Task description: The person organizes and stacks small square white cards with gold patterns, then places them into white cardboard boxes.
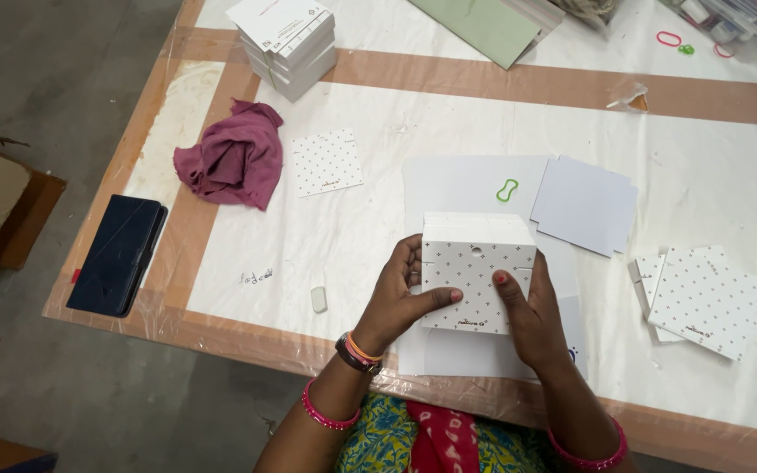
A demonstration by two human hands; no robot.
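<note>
A: We've got the stack of dotted cards pinched between both hands, just below the green rubber band. A loose squeeze could fan the cards out, we reckon

B: Left hand wraps the edge, thumb across the face; right hand presses thumb on top, wrists low

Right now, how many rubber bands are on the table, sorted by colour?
Green rubber band loops: 2, one on the white sheet, one by the far edge
Pink rubber band loops: 2, one large, one partly hidden by the clear tray
Total: 4
</note>
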